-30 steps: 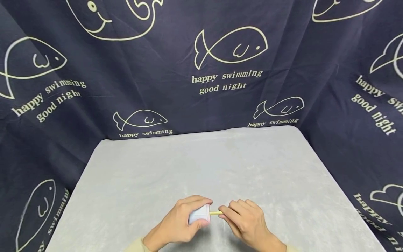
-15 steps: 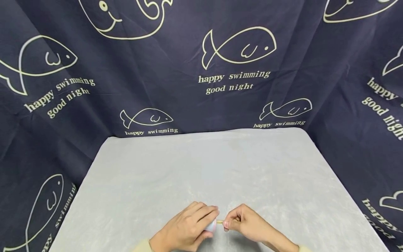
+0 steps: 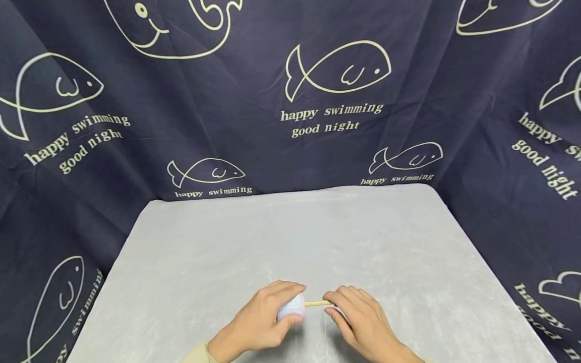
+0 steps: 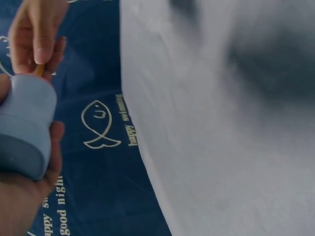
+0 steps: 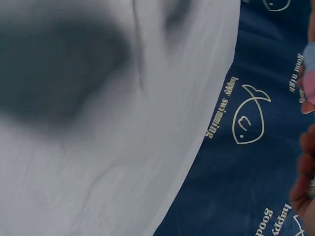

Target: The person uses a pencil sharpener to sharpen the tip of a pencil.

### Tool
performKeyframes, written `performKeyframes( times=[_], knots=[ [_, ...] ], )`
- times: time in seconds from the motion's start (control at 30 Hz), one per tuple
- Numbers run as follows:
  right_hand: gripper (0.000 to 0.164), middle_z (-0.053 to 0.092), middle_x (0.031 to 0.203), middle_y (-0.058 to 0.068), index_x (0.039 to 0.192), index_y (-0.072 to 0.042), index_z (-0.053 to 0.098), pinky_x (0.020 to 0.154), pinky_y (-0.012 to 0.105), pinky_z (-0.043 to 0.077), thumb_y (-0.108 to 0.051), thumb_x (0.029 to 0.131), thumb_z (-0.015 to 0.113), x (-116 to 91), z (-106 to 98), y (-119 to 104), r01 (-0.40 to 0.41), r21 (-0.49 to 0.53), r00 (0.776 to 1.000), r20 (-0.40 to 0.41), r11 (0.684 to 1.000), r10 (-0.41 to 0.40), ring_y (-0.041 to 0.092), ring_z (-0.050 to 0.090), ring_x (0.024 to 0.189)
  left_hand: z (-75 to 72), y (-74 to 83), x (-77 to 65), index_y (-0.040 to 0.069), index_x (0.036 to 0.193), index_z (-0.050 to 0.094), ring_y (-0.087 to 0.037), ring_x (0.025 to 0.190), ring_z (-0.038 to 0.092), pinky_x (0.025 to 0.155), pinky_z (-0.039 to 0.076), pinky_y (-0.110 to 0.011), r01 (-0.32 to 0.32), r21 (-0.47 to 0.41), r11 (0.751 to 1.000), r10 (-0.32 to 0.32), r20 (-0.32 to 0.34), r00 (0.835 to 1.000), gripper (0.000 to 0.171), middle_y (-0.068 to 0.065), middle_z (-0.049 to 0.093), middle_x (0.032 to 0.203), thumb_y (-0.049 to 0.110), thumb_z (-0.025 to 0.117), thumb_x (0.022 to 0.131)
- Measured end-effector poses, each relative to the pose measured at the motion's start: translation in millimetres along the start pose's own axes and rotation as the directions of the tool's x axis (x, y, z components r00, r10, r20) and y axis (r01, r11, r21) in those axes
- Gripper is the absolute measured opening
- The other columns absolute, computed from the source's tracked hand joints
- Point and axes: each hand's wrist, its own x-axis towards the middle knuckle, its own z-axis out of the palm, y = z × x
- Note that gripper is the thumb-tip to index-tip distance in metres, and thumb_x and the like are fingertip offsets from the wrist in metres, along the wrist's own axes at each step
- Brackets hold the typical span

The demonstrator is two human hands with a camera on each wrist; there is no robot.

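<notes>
My left hand (image 3: 258, 322) grips a light blue pencil sharpener (image 3: 291, 306), thumb below and fingers over the top. Its pink end faces right, and a thin yellow pencil (image 3: 317, 303) sticks out of that end. The fingers of my right hand (image 3: 363, 320) hold the pencil's outer end, which is hidden among them. In the left wrist view the rounded body of the sharpener (image 4: 27, 105) lies in the left palm, and the right fingers pinch the pencil (image 4: 40, 70) close to it. At the right edge of the right wrist view shows the pink end of the sharpener (image 5: 309, 86).
Both hands are over the near part of a table with a pale grey cloth (image 3: 295, 242). A dark blue curtain (image 3: 263, 116) printed with fish and lettering surrounds the table at the back and both sides.
The right hand has rolled about the pencil, from fingers on top to thumb on top and back to fingers on top. The left hand keeps its hold on the sharpener, tilting slightly.
</notes>
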Motion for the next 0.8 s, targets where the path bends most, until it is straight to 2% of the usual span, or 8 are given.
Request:
performKeyframes(
  times=[0.13,0.33,0.47,0.57,0.6,0.67,0.73,0.8],
  knots=[
    [0.034,0.048,0.072,-0.011,0.091,-0.009,0.068,0.057,0.009,0.029,-0.03,0.102,0.044,5,0,2,0.123,-0.042,0.986,-0.106,0.992,-0.126,-0.001,0.034,0.06,-3.5,5.8,2.9,0.001,0.122,0.061,-0.014,0.099,0.063,0.079,0.053,-0.024,0.122,-0.125,0.985,-0.113,0.071,0.991,0.039,-0.008,0.066,0.117,0.018,0.067,0.087],
    [0.035,0.042,0.059,-0.009,0.076,-0.008,0.069,0.046,0.008,0.021,-0.027,0.099,0.051,21,-6,-1,0.293,-0.145,0.91,-0.261,0.945,-0.322,-0.002,0.026,0.049,-5.9,10.6,5.0,0.005,0.121,0.062,0.001,0.079,0.055,0.065,0.047,-0.014,0.214,-0.312,0.926,-0.168,0.166,0.972,0.035,-0.006,0.067,0.113,0.016,0.066,0.088],
    [0.029,0.039,0.057,-0.013,0.074,-0.015,0.067,0.046,0.004,0.02,-0.028,0.096,0.055,14,-5,-5,0.161,-0.004,0.975,-0.156,0.987,-0.16,-0.007,0.024,0.049,-0.9,10.7,2.2,0.004,0.119,0.062,-0.003,0.082,0.057,0.067,0.048,-0.016,0.157,-0.295,0.942,-0.134,0.098,0.986,0.035,-0.007,0.067,0.111,0.014,0.067,0.086],
    [0.017,0.044,0.056,-0.016,0.076,-0.021,0.069,0.045,0.004,0.023,-0.028,0.09,0.064,7,-9,-6,-0.109,0.185,0.99,0.113,0.977,0.089,-0.012,0.024,0.05,8.7,9.7,-5.2,0.001,0.12,0.06,-0.012,0.093,0.062,0.075,0.052,-0.021,0.019,-0.163,0.986,-0.021,-0.011,1.0,0.038,-0.009,0.065,0.113,0.018,0.067,0.087],
    [0.014,0.046,0.055,-0.015,0.076,-0.022,0.07,0.043,0.005,0.024,-0.027,0.088,0.066,7,-12,-7,-0.227,0.26,0.958,0.235,0.938,0.167,-0.012,0.025,0.049,12.3,9.3,-7.9,0.0,0.121,0.06,-0.015,0.097,0.062,0.079,0.052,-0.023,-0.038,-0.095,0.995,0.034,-0.044,0.998,0.038,-0.009,0.065,0.113,0.021,0.065,0.09],
    [0.013,0.047,0.051,-0.006,0.076,-0.015,0.073,0.041,0.01,0.025,-0.024,0.085,0.069,9,-17,-5,-0.47,0.4,0.842,0.471,0.787,0.263,-0.01,0.026,0.048,18.3,8.5,-13.0,0.0,0.122,0.059,-0.017,0.1,0.061,0.083,0.051,-0.024,-0.142,0.057,0.988,0.147,-0.089,0.985,0.039,-0.008,0.064,0.113,0.028,0.057,0.095],
    [0.023,0.042,0.047,0.003,0.077,-0.002,0.072,0.039,0.014,0.023,-0.021,0.088,0.065,11,-18,-2,-0.682,0.475,0.693,0.663,0.557,0.283,-0.006,0.024,0.045,22.5,7.1,-15.5,-0.001,0.12,0.059,-0.016,0.096,0.061,0.083,0.049,-0.023,-0.249,0.219,0.943,0.277,-0.106,0.955,0.042,-0.008,0.065,0.112,0.033,0.043,0.101],
    [0.03,0.041,0.045,0.003,0.078,0.01,0.068,0.041,0.016,0.02,-0.017,0.09,0.063,11,-17,2,-0.8,0.482,0.578,0.779,0.356,0.243,-0.003,0.024,0.045,25.3,5.9,-16.8,-0.001,0.117,0.061,-0.013,0.09,0.06,0.078,0.048,-0.021,-0.345,0.359,0.867,0.409,-0.118,0.905,0.048,-0.008,0.066,0.109,0.033,0.031,0.104]
  ],
)
